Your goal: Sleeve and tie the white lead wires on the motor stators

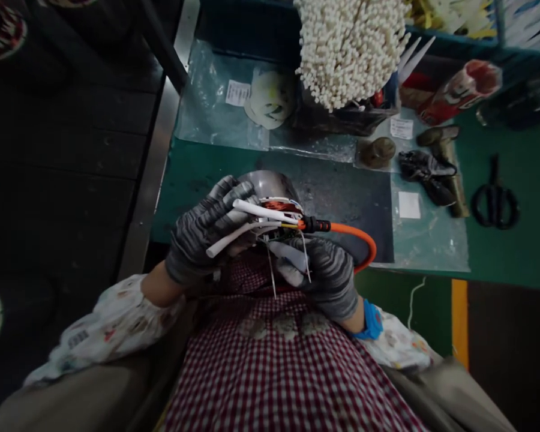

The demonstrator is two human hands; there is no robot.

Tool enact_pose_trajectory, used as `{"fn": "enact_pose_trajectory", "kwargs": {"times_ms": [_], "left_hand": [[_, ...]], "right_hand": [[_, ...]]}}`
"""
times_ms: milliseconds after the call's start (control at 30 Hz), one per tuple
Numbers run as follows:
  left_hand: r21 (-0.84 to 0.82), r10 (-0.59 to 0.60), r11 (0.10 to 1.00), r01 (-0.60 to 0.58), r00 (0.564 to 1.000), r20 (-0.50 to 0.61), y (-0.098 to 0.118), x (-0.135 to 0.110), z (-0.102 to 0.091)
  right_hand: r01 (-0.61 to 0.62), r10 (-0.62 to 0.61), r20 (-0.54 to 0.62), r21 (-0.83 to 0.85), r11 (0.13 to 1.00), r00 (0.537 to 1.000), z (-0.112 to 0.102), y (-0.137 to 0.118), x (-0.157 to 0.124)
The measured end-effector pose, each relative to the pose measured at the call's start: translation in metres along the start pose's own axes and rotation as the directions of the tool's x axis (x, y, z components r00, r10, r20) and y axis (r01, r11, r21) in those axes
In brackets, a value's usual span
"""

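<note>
Wound stator [279, 206]: copper windings seated in a grey metal cylinder [266, 179]; located at the near edge of the green tabletop [486, 258], between the two hands, just in front of a checked apron [288, 372].

Orange cable [362, 233], fitted with a black cable gland [315, 224]: led off the stator's front and curved to the right. White sleeves [267, 211], pointed leftward from the gland, are laid across the left fingers. Two thin white cords [271, 273] are hung below.

Left hand [211, 225], striped grey glove: placed at the stator's left side, fingers bent; whether they are clamped cannot be told.

Right hand [330, 276], matching glove: placed below the gland, fingers curled beside a pale piece [292, 254]; whether it is gripped cannot be told.

Dark mat [351, 201]: laid beyond the stator. Clear plastic sheet [436, 246]: spread under and around it. White roll [272, 99], yellow-marked: set at the far left. Bundle of white rods [355, 48]: stacked at the far side. Red-and-white container [463, 93]: tilted, far right. Black scissors [495, 204]: laid at the right.
</note>
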State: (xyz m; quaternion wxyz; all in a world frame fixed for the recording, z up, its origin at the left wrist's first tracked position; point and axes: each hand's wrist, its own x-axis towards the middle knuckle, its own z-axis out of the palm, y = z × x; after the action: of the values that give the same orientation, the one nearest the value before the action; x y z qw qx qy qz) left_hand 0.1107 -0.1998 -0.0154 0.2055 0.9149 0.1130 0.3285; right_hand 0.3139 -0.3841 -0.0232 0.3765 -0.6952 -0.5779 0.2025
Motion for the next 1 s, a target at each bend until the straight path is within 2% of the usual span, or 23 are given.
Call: {"fn": "enact_pose_trajectory", "kwargs": {"times_ms": [133, 267, 367, 467, 600, 800, 900, 1000], "left_hand": [[-0.024, 0.028, 0.999, -0.027, 0.999, 0.019, -0.003, -0.005, -0.002], [-0.036, 0.024, 0.999, -0.023, 0.999, 0.021, -0.003, -0.006, -0.002], [0.006, -0.008, 1.0, 0.008, 1.0, 0.026, -0.001, -0.006, -0.002], [0.108, -0.026, 0.994, 0.02, 0.998, 0.053, 0.006, 0.002, -0.002], [0.246, -0.117, 0.967, 0.071, 0.977, 0.18, 0.019, 0.031, 0.001], [0.359, -0.225, 0.929, 0.089, 0.906, 0.359, 0.034, 0.09, 0.009], [0.329, -0.289, 0.93, 0.166, 0.882, 0.371, 0.034, 0.111, 0.013], [0.255, -0.329, 0.934, 0.252, 0.885, 0.329, 0.032, 0.124, 0.021]], "right_hand": [[0.113, -0.135, -0.112, -0.183, 0.977, 0.985, 0.003, -0.008, 0.005], [0.105, -0.156, -0.148, -0.304, 0.947, 0.977, -0.001, -0.011, 0.008], [0.105, -0.149, -0.12, -0.314, 0.944, 0.981, -0.008, -0.012, 0.01], [0.133, -0.161, -0.116, -0.218, 0.967, 0.98, -0.019, -0.011, 0.012], [0.075, -0.088, -0.128, -0.108, 0.991, 0.988, -0.038, -0.005, 0.017], [0.056, -0.066, -0.067, -0.149, 0.987, 0.996, -0.057, -0.003, 0.03], [0.071, -0.088, -0.059, -0.248, 0.966, 0.994, -0.062, -0.002, 0.033], [0.029, -0.066, -0.091, -0.359, 0.933, 0.994, -0.066, 0.001, 0.035]]}}
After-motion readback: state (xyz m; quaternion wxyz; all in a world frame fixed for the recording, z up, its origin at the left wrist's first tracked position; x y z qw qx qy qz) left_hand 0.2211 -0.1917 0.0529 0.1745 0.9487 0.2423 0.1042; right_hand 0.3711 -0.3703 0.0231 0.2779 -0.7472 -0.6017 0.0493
